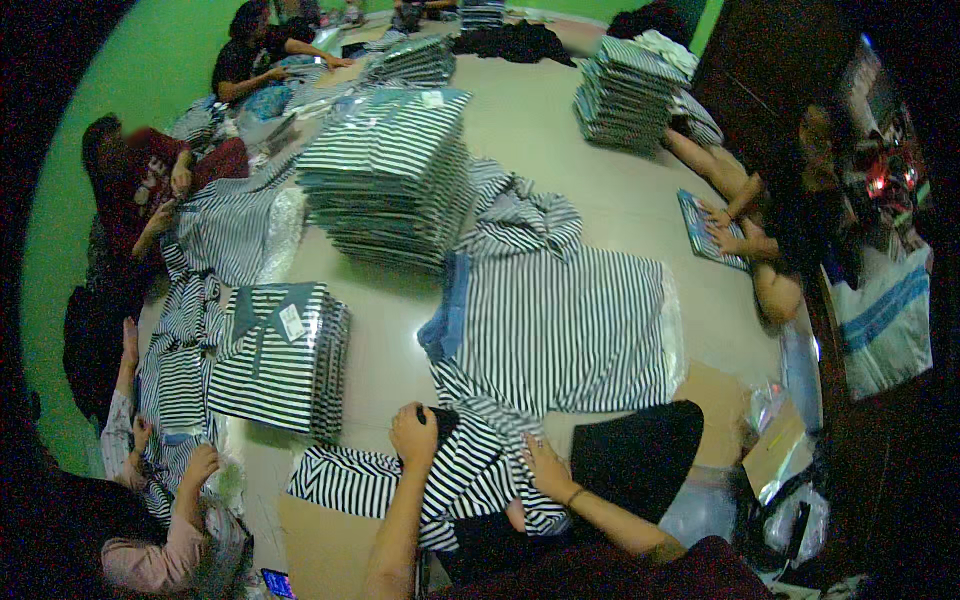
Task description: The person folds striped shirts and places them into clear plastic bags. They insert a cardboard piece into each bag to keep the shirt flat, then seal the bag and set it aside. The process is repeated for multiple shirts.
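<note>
A black-and-white striped shirt (475,465) lies bunched across my lap, partly over a sheet of brown cardboard (320,530). My left hand (413,437) is closed at its upper edge, fingers curled round the cloth beside a black patch that may be its collar. Flat on the shirt's right side rests my right hand (547,468), its fingers stretched out. Just beyond, another striped shirt (565,330) is spread on the floor, with blue cloth (447,310) along its left edge. Black cloth (635,455) lies to the right of my right hand.
Tall stacks of folded striped shirts stand ahead (385,180), at left (275,360) and far right (620,100). Several people sit around; one at right presses on a folded packet (700,225). Cardboard (712,410), plastic and a white sack (885,330) lie at right.
</note>
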A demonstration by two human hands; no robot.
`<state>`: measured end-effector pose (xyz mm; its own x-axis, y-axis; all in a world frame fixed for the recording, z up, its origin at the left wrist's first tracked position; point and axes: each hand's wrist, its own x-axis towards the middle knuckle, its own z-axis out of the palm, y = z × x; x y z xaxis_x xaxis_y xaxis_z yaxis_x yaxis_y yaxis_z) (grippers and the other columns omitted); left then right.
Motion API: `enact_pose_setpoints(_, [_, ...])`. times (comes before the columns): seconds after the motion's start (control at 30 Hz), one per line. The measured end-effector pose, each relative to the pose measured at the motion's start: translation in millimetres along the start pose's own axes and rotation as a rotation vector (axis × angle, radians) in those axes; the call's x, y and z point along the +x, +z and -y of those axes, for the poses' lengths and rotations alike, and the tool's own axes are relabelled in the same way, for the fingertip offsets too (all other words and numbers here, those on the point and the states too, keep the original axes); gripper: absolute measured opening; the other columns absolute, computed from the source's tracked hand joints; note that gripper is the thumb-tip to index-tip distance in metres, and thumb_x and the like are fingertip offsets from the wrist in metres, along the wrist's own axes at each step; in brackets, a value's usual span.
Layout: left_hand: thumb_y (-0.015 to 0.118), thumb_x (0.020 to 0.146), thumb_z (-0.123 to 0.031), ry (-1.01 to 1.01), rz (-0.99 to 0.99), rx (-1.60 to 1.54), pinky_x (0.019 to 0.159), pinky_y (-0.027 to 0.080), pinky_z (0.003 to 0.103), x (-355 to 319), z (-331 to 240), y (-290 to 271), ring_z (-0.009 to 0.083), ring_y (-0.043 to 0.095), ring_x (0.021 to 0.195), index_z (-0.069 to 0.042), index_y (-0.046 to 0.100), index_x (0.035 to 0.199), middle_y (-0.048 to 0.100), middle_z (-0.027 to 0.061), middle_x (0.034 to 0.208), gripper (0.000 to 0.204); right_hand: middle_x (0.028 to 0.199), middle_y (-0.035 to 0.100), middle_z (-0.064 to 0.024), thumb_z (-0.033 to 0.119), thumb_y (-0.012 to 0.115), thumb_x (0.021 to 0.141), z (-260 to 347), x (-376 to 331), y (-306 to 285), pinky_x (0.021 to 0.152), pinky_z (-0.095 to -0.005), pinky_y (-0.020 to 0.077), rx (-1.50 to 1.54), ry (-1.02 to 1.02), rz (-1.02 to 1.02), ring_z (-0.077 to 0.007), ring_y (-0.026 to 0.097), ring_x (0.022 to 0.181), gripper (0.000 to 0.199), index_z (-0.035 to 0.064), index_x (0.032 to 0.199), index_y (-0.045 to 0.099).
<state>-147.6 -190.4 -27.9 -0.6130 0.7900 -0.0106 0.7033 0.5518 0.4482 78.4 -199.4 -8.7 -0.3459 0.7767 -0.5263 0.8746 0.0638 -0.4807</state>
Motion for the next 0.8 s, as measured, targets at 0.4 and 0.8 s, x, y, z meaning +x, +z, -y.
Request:
enact_pose_setpoints(0.4, [0.057,0.070,-0.030,0.715,0.021,-0.097,0.091,0.026,0.040,-41,-53,-23,0.0328,0.038,0.106,-0.003,0.046,0.108,0.046,0.0167,0.110,0.047,0.095,0.052,-0.0166,0.014,0.052,0.072,-19,-79,-22,0.072,-0.0343,0.0427,0.175,-0.598,0.105,-0.0290,0.052,0.084,0.033,0.0052,0.104,0.050])
enact_pose_setpoints(0.8, [0.059,0.068,-0.019,1.058,0.600,-0.032,0.072,0.036,0.037,-145,-71,7,0.0282,0.045,0.078,-0.005,0.052,0.082,0.049,0.0114,0.080,0.021,0.116,0.040,-0.0223,0.010,0.046,0.073,-303,-13,-127,0.089,-0.0333,0.0328,0.048,0.424,-0.823,-0.0334,0.037,0.109,0.042,-0.0046,0.112,0.039])
